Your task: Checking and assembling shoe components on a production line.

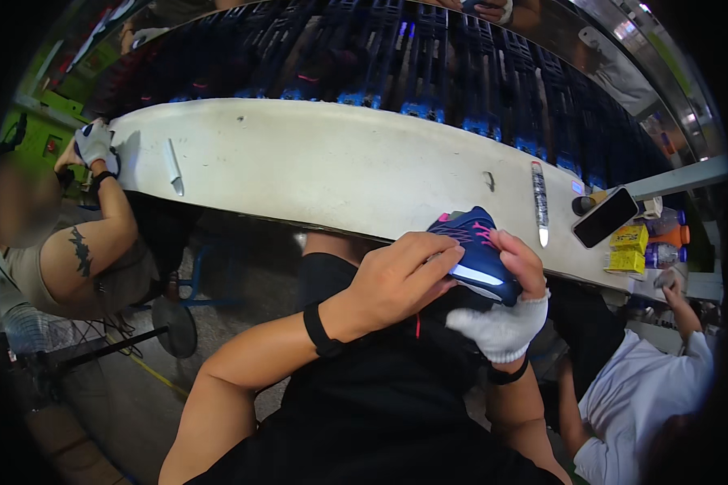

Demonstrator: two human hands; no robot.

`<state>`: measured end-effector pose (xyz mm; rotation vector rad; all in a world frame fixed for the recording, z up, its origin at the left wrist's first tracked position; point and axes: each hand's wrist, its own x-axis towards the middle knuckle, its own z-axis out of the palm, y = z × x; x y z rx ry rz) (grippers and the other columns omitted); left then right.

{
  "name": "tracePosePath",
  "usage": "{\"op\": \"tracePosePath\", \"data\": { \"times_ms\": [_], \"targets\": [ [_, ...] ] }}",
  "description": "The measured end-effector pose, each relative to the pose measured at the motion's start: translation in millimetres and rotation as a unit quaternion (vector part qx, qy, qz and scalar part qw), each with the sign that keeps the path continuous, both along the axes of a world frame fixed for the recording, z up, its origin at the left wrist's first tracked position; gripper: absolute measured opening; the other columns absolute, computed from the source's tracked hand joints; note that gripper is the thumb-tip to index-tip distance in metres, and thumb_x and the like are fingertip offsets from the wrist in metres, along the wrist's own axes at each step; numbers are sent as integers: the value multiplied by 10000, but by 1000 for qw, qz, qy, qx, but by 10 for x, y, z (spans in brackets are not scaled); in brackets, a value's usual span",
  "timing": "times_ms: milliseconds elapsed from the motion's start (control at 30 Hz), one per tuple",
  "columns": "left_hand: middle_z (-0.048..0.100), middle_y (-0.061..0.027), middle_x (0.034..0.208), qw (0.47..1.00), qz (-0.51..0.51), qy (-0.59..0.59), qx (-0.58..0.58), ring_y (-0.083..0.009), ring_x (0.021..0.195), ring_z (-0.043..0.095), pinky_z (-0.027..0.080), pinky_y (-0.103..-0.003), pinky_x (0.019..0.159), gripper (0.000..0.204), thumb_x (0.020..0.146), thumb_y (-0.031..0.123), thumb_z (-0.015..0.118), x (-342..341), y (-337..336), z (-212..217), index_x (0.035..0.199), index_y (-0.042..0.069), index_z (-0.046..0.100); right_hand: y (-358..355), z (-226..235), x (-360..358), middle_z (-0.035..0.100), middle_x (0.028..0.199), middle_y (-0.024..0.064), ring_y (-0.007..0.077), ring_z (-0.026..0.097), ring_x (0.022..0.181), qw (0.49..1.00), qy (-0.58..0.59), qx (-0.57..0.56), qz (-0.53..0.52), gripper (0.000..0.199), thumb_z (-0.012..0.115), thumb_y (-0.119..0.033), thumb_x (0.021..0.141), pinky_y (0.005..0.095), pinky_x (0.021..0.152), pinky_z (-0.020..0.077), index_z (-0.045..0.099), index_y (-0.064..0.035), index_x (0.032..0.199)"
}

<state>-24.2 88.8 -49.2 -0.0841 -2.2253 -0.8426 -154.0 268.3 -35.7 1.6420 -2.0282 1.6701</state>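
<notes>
1. At the near edge of the white surface, a dark blue shoe with pink markings and a white sole stripe is held between both hands, just over the edge.
2. The left hand is bare; its fingers are closed over the shoe's top and near side.
3. The right hand is partly covered by a white fingerless glove; its fingers are clamped on the shoe's far end.
4. A black band is worn on each wrist.
5. A long narrow tool and a black phone are seen lying on the surface, to the right of the shoe.
6. A white strip is seen lying well apart, toward the left end.
7. Another person's gloved hand is seen at that left end.
</notes>
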Motion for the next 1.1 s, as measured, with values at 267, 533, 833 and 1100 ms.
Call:
{"op": "tracePosePath", "data": {
  "times_ms": [267,533,833,1100],
  "targets": [
    [727,-120,979,997,46,41,39,-305,891,746,612,-386,706,417,733,82,963,51,139,-211,1059,27,710,5,46,-26,757,1218,197,323,762,1150,997,-51,50,-38,804,1056,-442,683,445,1065,596,675,-7,1242],
    [689,-91,1031,996,-75,21,45,-334,949,673,547,-452,831,364,862,351,866,11,-126,-324,1027,86,680,3,-1,-200,771,1114,153,340,780,1084,996,-32,13,80,609,1066,-261,731,496,1024,603,664,-56,1141],
    [595,-208,1569,979,15,-178,-102,-426,1425,606,540,-490,1164,763,790,29,845,309,-536,-283,1517,79,618,-79,-297,-79,735,989,139,341,745,981,944,-247,-219,31,413,861,-401,977,520,980,601,641,-73,1098],
    [769,-170,1322,985,-53,-146,-78,-398,1190,752,604,-459,1026,861,700,413,1007,199,-1086,555,1411,43,690,-767,-273,-266,645,1523,199,313,600,1442,981,-147,-31,125,828,926,-462,894,429,1256,406,628,24,1494]
  ]
}}
